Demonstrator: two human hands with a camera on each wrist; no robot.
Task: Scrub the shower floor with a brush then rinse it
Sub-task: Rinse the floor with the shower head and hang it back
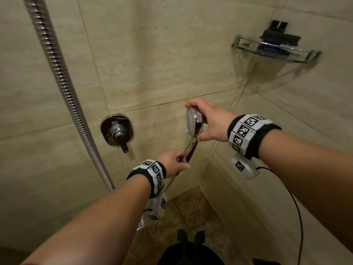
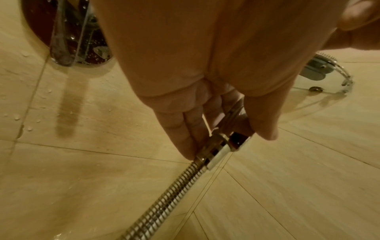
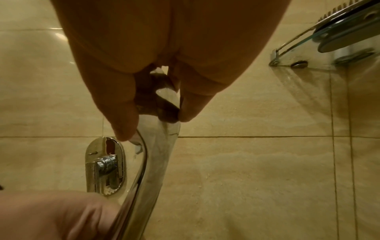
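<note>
A chrome hand shower [image 1: 193,122] is held up in front of the beige tiled wall, its spray face turned left. My right hand [image 1: 207,119] grips its round head, fingers over the top and thumb below. My left hand [image 1: 176,161] grips the lower end of its handle [image 2: 230,142], where the ribbed metal hose [image 2: 174,188] joins. In the right wrist view the handle [image 3: 152,159] runs down from my fingers. A black scrub brush [image 1: 278,36] lies on the glass corner shelf [image 1: 277,49] at upper right. The speckled shower floor [image 1: 183,217] lies below.
A chrome mixer valve with lever [image 1: 118,131] sits on the wall left of the hand shower. The hose [image 1: 63,81] hangs in a long loop on the left. A floor drain [image 1: 141,224] shows by my left wrist. Dark footwear [image 1: 191,238] is at the bottom.
</note>
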